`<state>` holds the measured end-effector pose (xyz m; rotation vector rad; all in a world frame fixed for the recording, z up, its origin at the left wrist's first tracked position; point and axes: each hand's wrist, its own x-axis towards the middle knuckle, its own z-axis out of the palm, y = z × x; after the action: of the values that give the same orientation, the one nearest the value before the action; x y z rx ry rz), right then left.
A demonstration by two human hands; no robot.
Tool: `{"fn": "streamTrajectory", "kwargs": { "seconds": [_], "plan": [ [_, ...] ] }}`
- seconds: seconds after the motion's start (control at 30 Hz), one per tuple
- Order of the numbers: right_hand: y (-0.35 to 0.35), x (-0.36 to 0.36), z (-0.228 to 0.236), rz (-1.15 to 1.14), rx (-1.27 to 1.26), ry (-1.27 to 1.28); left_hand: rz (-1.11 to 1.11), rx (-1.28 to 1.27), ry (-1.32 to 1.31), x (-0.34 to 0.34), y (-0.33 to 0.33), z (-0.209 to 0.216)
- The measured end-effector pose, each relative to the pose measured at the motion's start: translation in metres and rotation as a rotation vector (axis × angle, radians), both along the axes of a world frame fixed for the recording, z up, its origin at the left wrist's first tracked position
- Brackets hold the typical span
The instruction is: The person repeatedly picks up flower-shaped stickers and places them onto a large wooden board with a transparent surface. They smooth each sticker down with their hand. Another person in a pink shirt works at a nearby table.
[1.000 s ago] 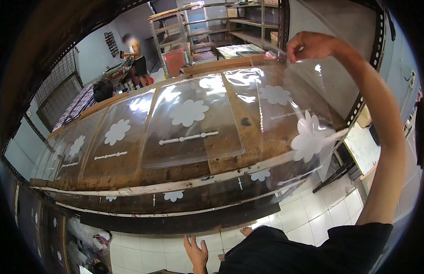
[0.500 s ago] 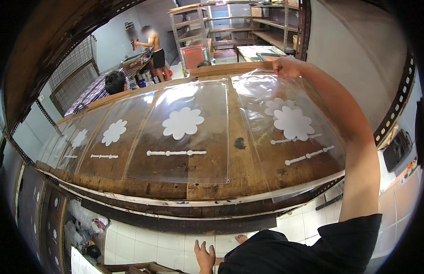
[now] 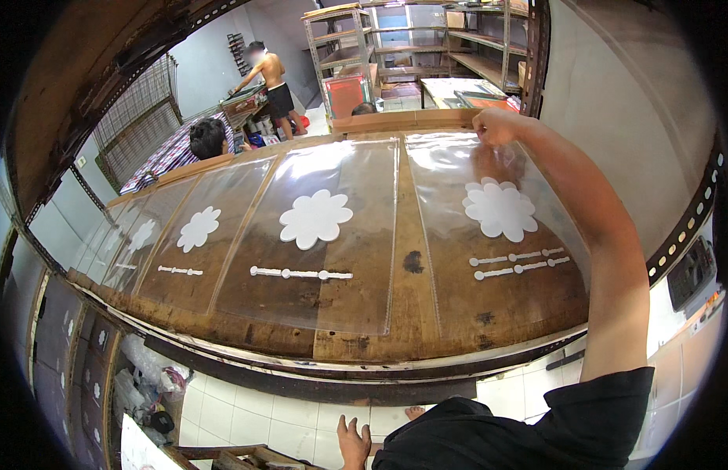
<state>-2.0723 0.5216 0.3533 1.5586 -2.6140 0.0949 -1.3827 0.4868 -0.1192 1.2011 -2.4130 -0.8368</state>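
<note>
My right arm stretches over the wooden table (image 3: pixel 415 235) to its far right. There my right hand (image 3: pixel 497 127) is closed in a pinch on the far edge of a clear plastic sheet (image 3: pixel 450 168). A white flower shape (image 3: pixel 501 210) and white beaded lines (image 3: pixel 521 270) are printed on it. The flower and lines show doubled, slightly offset, as if two layers overlap. To its left lies another clear sheet (image 3: pixel 364 266) with one flower (image 3: pixel 315 219) and one line (image 3: pixel 301 272). Low in front of my body, my left hand (image 3: pixel 353 442) is empty, its fingers apart.
More printed sheets (image 3: pixel 239 196) lie in a row toward the table's left end. Beyond the table are a seated person's head (image 3: pixel 207 139), a standing co-worker (image 3: pixel 270 82) and metal shelves (image 3: pixel 340 47). Plastic bags (image 3: pixel 137 376) lie on the floor at lower left.
The sheet under my right hand has settled flatter, and its flower and lines sit closer over those beneath. The standing co-worker has lowered an arm toward the bench. My left hand stays low.
</note>
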Motion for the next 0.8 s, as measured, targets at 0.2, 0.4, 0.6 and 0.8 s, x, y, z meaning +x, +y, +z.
{"fn": "streamTrajectory", "kwargs": {
  "seconds": [0.2,0.4,0.6,0.8],
  "plan": [
    [0.003,0.012,0.003,-0.086,0.015,-0.005,-0.007,-0.007,0.005,-0.005,-0.004,-0.004],
    [0.011,-0.005,-0.009,-0.002,-0.120,-0.021,-0.001,0.025,0.004,-0.006,-0.002,-0.007],
    [0.012,-0.014,-0.019,-0.007,-0.258,-0.108,-0.017,0.041,-0.019,-0.009,0.000,-0.012],
    [0.009,-0.004,-0.030,0.010,-0.337,-0.134,-0.019,0.029,-0.024,-0.008,0.000,-0.025]
  ]
}}
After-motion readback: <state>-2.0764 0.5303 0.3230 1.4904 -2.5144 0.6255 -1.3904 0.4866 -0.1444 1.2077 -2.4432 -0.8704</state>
